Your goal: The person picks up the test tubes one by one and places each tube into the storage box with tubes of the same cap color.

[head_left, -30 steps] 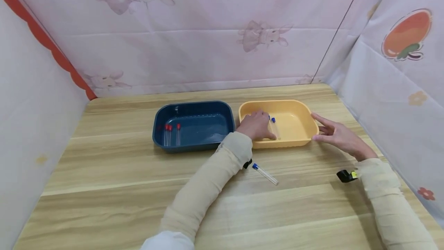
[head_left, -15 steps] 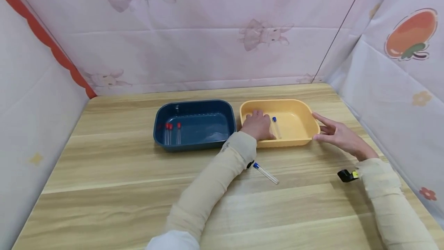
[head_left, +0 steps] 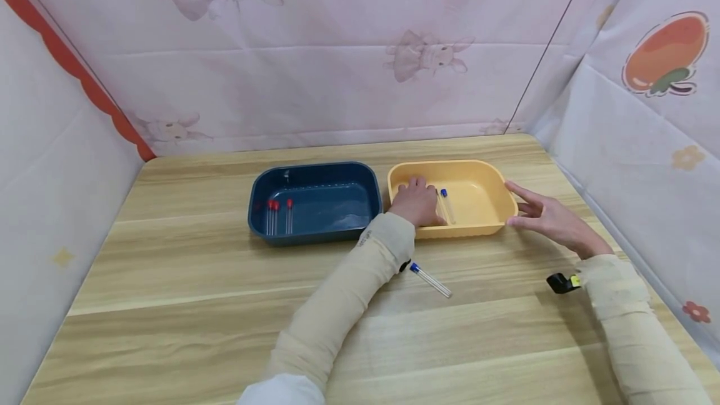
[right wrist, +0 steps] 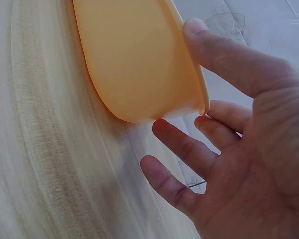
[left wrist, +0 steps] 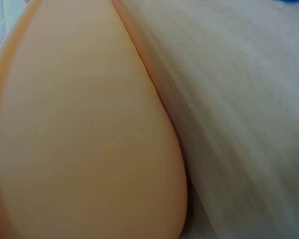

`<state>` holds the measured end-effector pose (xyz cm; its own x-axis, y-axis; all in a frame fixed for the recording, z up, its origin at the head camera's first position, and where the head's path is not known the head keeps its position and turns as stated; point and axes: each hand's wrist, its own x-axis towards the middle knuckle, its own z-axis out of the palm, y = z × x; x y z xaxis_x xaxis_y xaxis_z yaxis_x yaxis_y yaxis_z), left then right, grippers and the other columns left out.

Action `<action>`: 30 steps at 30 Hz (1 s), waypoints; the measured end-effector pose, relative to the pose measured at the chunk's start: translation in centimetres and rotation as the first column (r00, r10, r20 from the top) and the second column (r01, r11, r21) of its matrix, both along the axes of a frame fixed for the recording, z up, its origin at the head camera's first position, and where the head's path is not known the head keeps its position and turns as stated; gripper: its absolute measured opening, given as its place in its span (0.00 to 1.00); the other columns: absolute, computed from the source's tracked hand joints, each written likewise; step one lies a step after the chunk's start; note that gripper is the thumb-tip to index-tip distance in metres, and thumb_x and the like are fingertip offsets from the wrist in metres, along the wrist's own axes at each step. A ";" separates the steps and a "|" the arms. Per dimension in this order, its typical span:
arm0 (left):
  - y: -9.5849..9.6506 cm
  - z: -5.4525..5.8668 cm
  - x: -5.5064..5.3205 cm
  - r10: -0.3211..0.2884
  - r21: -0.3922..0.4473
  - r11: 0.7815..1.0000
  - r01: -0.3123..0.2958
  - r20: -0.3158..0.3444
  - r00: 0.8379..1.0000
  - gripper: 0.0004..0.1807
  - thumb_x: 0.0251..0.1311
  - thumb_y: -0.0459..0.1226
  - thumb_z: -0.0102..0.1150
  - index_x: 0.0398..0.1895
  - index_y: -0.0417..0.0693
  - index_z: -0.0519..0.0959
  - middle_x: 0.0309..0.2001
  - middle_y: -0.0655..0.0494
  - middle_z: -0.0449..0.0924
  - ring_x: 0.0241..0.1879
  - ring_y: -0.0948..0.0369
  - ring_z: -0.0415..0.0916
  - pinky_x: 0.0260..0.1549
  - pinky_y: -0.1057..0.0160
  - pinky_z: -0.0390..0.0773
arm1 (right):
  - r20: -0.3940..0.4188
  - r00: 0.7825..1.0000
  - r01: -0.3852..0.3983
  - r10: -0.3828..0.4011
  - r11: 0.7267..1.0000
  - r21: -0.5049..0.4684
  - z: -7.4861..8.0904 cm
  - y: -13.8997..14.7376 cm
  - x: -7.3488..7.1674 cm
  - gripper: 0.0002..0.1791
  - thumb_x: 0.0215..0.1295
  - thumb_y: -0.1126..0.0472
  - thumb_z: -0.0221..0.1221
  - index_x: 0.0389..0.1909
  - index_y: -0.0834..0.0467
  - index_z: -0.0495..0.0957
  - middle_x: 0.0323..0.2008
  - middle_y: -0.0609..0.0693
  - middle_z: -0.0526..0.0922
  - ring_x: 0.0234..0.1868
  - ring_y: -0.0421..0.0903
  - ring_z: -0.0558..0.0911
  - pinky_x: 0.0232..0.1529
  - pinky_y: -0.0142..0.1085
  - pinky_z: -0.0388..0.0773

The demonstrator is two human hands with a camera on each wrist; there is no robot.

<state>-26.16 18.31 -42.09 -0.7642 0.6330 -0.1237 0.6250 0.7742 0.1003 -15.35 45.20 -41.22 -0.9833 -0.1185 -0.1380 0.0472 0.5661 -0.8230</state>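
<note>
My left hand [head_left: 417,204] reaches down into the left part of a yellow plastic tray [head_left: 478,199], knuckles up. Just right of its thumb lie slim clear tubes [head_left: 449,208], one showing a blue cap. The fingertips are hidden, and I cannot tell whether they hold a tube. My right hand [head_left: 554,224] touches the tray's right end with thumb and fingertips; in the right wrist view the thumb [right wrist: 217,50] meets the rim and the other fingers are spread loosely. Blue-capped tubes [head_left: 432,280] rest together on the table before the tray. Only the tray's outer wall [left wrist: 89,119] fills much of the left wrist view.
Left of the yellow tray, a dark blue tray [head_left: 323,205] holds several red-capped clear tubes [head_left: 272,217] at its left side. Both trays stand on a wooden table [head_left: 185,305]. Printed cloth walls [head_left: 315,92] enclose its back and sides.
My left hand has shifted slightly right inside the yellow tray, and one blue cap beside it is now covered. My right hand stays at the tray's end.
</note>
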 end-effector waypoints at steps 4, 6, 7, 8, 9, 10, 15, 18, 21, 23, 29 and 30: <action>0.0 0.1 0.0 0.000 0.002 1.000 0.000 0.005 1.000 0.40 0.47 0.66 0.58 0.57 0.51 0.72 0.57 0.51 0.62 0.57 0.55 0.56 0.52 0.53 0.63 | 0.001 1.000 -0.001 0.001 1.000 0.002 -0.1 0.1 0.0 0.44 0.61 0.58 0.62 0.73 0.42 0.47 0.68 0.49 0.60 0.62 0.49 0.67 0.49 0.19 0.66; -0.1 0.1 0.0 -0.003 0.004 1.000 0.003 0.005 1.000 0.39 0.47 0.66 0.57 0.56 0.51 0.72 0.56 0.51 0.62 0.56 0.55 0.57 0.52 0.53 0.63 | 0.000 1.000 -0.004 0.004 1.000 -0.003 -0.1 0.1 -0.1 0.44 0.61 0.58 0.62 0.73 0.42 0.48 0.68 0.49 0.59 0.63 0.49 0.67 0.49 0.20 0.66; -0.1 0.0 0.0 -0.004 0.005 1.000 0.003 0.005 1.000 0.39 0.47 0.66 0.57 0.56 0.50 0.72 0.56 0.51 0.63 0.56 0.55 0.57 0.52 0.53 0.63 | 0.002 1.000 -0.004 0.004 1.000 -0.004 -0.1 0.1 0.0 0.44 0.61 0.58 0.62 0.72 0.41 0.48 0.68 0.49 0.60 0.63 0.49 0.67 0.49 0.20 0.65; -0.1 0.0 0.0 -0.005 0.007 1.000 0.005 0.005 1.000 0.39 0.47 0.66 0.57 0.55 0.50 0.73 0.56 0.51 0.63 0.56 0.55 0.57 0.52 0.53 0.63 | 0.002 1.000 -0.005 0.005 1.000 -0.005 -0.1 0.1 0.0 0.44 0.61 0.58 0.62 0.72 0.41 0.48 0.68 0.50 0.60 0.63 0.49 0.67 0.49 0.19 0.65; -0.1 0.0 0.0 -0.005 0.006 1.000 0.005 0.006 1.000 0.39 0.47 0.66 0.57 0.55 0.50 0.73 0.56 0.51 0.63 0.56 0.55 0.57 0.52 0.53 0.63 | 0.004 1.000 -0.005 0.005 1.000 -0.004 0.0 0.1 0.0 0.44 0.61 0.58 0.62 0.72 0.41 0.48 0.67 0.50 0.60 0.63 0.49 0.66 0.49 0.20 0.65; -0.1 0.0 0.0 -0.005 0.006 1.000 0.005 0.006 1.000 0.39 0.47 0.66 0.57 0.54 0.49 0.73 0.56 0.51 0.63 0.57 0.55 0.57 0.52 0.53 0.64 | 0.005 1.000 -0.004 0.004 1.000 -0.002 0.0 0.1 0.0 0.44 0.60 0.57 0.62 0.72 0.40 0.48 0.67 0.50 0.61 0.63 0.49 0.67 0.49 0.20 0.65; 0.0 0.1 -0.1 -0.010 0.001 1.000 0.010 0.013 1.000 0.38 0.47 0.65 0.59 0.53 0.49 0.73 0.56 0.51 0.63 0.56 0.55 0.57 0.51 0.54 0.64 | 0.007 1.000 0.001 -0.001 1.000 0.015 0.1 0.1 0.1 0.44 0.60 0.57 0.62 0.72 0.39 0.48 0.67 0.50 0.62 0.62 0.48 0.67 0.49 0.19 0.65; -0.1 0.1 -0.1 -0.014 0.007 1.000 0.014 0.025 1.000 0.39 0.47 0.65 0.59 0.55 0.48 0.72 0.56 0.51 0.62 0.55 0.55 0.57 0.51 0.54 0.64 | 0.001 1.000 -0.002 0.002 1.000 0.011 0.0 0.1 0.1 0.44 0.61 0.58 0.62 0.72 0.40 0.48 0.67 0.51 0.62 0.62 0.49 0.67 0.48 0.19 0.65; -0.2 0.2 -0.2 -0.012 0.035 0.999 0.010 0.060 0.998 0.40 0.47 0.64 0.60 0.57 0.48 0.71 0.58 0.51 0.62 0.57 0.55 0.56 0.54 0.52 0.63 | 0.000 1.000 -0.008 0.008 1.000 0.000 -0.1 0.1 0.0 0.44 0.61 0.58 0.62 0.72 0.40 0.48 0.67 0.51 0.62 0.62 0.49 0.67 0.49 0.19 0.66; -0.3 0.4 -0.4 -0.011 0.073 0.997 0.004 0.092 0.996 0.40 0.47 0.62 0.62 0.58 0.48 0.70 0.59 0.51 0.62 0.59 0.55 0.56 0.56 0.51 0.62 | -0.001 1.000 -0.008 0.008 1.000 0.000 -0.2 0.2 0.0 0.44 0.61 0.58 0.62 0.72 0.40 0.48 0.66 0.52 0.62 0.62 0.49 0.67 0.49 0.19 0.66; -0.4 1.0 -0.7 -0.034 0.197 0.980 0.006 0.135 0.990 0.31 0.50 0.54 0.65 0.53 0.48 0.70 0.57 0.53 0.64 0.56 0.58 0.60 0.55 0.55 0.65 | -0.001 1.000 0.000 0.000 1.000 0.018 -0.2 0.2 -0.1 0.44 0.60 0.57 0.62 0.72 0.40 0.48 0.66 0.51 0.63 0.61 0.48 0.68 0.48 0.19 0.66; -0.4 1.2 -0.7 -0.039 0.207 0.978 0.011 0.133 0.990 0.30 0.51 0.54 0.65 0.52 0.47 0.70 0.57 0.54 0.64 0.55 0.58 0.61 0.54 0.56 0.65 | -0.002 1.000 -0.001 0.001 1.000 0.021 -0.2 0.2 -0.1 0.44 0.60 0.56 0.62 0.72 0.41 0.48 0.67 0.50 0.62 0.61 0.48 0.68 0.48 0.20 0.66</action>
